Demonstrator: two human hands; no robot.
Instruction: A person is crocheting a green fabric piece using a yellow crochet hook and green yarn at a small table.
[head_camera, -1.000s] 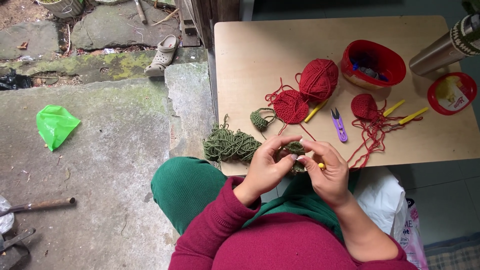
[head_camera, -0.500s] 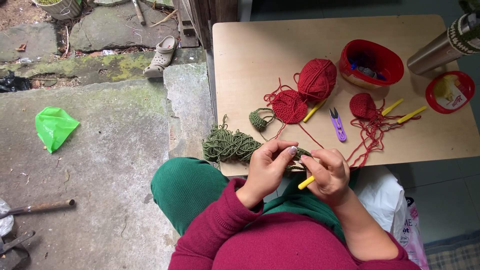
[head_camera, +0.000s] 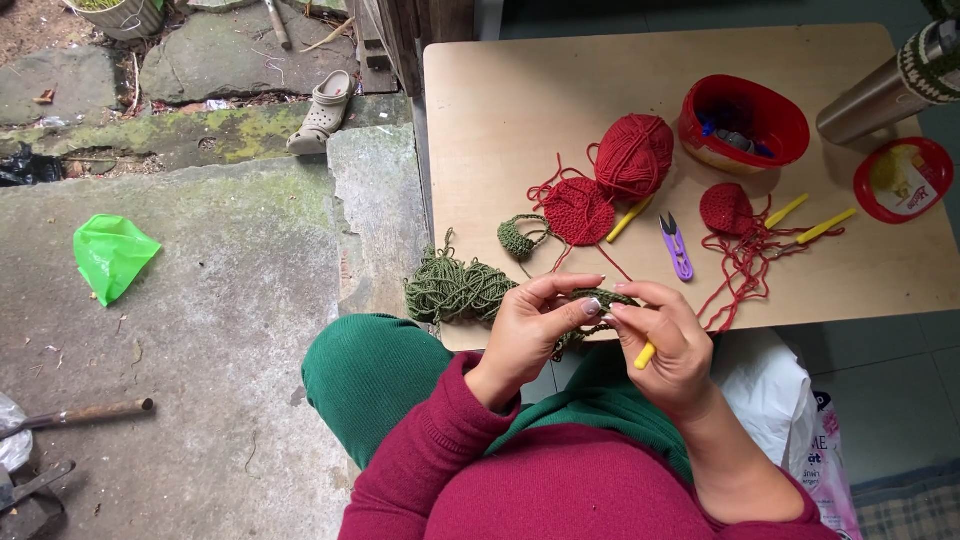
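My left hand (head_camera: 530, 330) pinches a small green crochet piece (head_camera: 600, 300) at the near edge of the wooden table (head_camera: 520, 110). My right hand (head_camera: 668, 340) grips a yellow-handled crochet hook (head_camera: 645, 355) and touches the same piece. A loose bundle of green yarn (head_camera: 458, 288) lies just left of my hands. A red yarn ball (head_camera: 634, 152) and a flat red crochet circle (head_camera: 578, 211) sit farther back on the table. A small green crochet ring (head_camera: 518, 237) lies next to the circle.
On the table: purple snips (head_camera: 676, 246), two yellow hooks (head_camera: 808, 222), a small red crochet piece (head_camera: 727, 208) with tangled thread, a red tub (head_camera: 745, 125), a red lid (head_camera: 903, 180), a steel flask (head_camera: 880, 92). A sandal (head_camera: 322, 112) and green bag (head_camera: 110, 255) lie on the stone.
My hands have stayed at the table edge, working the green piece. The yellow hook handle has shifted slightly in my right hand.
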